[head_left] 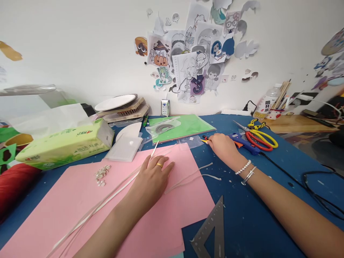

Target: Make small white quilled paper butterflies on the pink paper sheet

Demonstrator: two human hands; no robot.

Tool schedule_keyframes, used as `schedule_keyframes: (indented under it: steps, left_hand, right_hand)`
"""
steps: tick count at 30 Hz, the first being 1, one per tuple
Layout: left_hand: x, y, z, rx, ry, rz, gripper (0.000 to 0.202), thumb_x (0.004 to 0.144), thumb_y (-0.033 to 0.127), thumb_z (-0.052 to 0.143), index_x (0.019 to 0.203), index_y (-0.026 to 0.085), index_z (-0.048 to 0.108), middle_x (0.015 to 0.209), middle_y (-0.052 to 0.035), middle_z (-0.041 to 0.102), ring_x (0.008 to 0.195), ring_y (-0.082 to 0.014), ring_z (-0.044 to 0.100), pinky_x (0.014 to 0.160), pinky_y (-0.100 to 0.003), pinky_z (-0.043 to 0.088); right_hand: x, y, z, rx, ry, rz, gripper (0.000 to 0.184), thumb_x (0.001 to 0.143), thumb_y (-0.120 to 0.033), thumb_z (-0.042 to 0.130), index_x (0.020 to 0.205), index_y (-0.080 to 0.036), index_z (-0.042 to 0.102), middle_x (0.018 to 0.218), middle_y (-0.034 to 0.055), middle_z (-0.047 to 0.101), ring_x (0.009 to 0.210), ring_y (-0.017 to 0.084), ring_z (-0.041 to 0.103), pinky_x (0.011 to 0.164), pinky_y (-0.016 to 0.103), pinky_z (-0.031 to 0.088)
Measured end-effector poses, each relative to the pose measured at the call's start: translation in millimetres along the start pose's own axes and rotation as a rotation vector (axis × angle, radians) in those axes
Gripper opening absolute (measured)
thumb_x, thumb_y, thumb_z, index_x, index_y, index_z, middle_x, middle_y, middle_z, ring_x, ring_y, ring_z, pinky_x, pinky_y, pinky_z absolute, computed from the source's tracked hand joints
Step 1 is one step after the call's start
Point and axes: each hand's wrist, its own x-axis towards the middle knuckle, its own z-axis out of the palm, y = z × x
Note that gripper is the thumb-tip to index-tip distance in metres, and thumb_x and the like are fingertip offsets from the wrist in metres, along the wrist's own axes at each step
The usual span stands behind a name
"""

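Note:
My left hand (156, 175) lies palm down on pink paper (172, 222), fingers spread and a ring on one of them. Long white cords (107, 202) run under it, and two cord ends (206, 171) stick out to its right. My right hand (225, 147) is closed at the back of the blue table, over a small thing with black, red and yellow parts (205, 139); its kind is hidden by the fingers. Just right of that hand lies a blue glue gun (240, 141). Small white beads or flowers (102, 175) sit on the paper at left.
Scissors with red and yellow handles (260, 139) lie at right, near a black cable (285, 173). A metal set square (212, 233) is in front. Behind stand a green sheet (188, 125), a tissue pack (70, 141) and a plastic bottle (268, 102).

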Motion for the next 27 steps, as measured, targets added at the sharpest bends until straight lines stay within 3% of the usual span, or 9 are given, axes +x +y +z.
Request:
schedule_keyframes:
  steps: [11,16,21,27]
  left_hand:
    - [-0.6,0.0,1.2,-0.002,0.002,-0.004,0.035,0.079,0.011,0.039,0.109,0.019,0.055,0.114,-0.0095,0.055,0.108,-0.0255,0.046,0.094,-0.046,0.031]
    - [-0.5,0.5,0.5,-0.002,-0.011,-0.012,0.035,0.078,0.01,0.039,0.108,0.019,0.055,0.114,-0.0095,0.055,0.108,-0.0255,0.046,0.094,-0.046,0.031]
    - [0.4,1.2,-0.6,-0.006,-0.025,-0.019,0.035,0.079,0.011,0.038,0.109,0.02,0.055,0.115,-0.0089,0.055,0.108,-0.0251,0.045,0.094,-0.046,0.031]
    - [1.2,-1.6,-5.1,0.001,-0.021,-0.078,0.035,0.078,0.014,0.043,0.111,0.019,0.053,0.115,-0.01,0.055,0.107,-0.0254,0.047,0.093,-0.047,0.031]
  right_hand:
    - [1.9,9.4,0.3,0.012,0.092,0.011,0.026,0.084,-0.029,0.047,0.104,-0.014,0.05,0.101,0.0062,0.054,0.084,0.016,0.055,0.071,0.035,0.047]
    - [-3.5,17.6,-6.6,0.044,0.191,0.028,0.02,0.085,-0.028,0.046,0.095,-0.013,0.054,0.09,0.0037,0.057,0.077,0.014,0.056,0.066,0.031,0.047]
    - [-11.5,24.9,-15.3,0.107,0.329,0.024,0.016,0.084,-0.021,0.044,0.078,-0.014,0.057,0.078,0.0044,0.06,0.07,0.017,0.056,0.055,0.027,0.039]
    - [-26.1,12.6,-21.4,0.209,0.418,-0.075,0.014,0.082,-0.021,0.046,0.077,-0.016,0.058,0.077,0.0031,0.061,0.066,0.016,0.055,0.051,0.025,0.033]
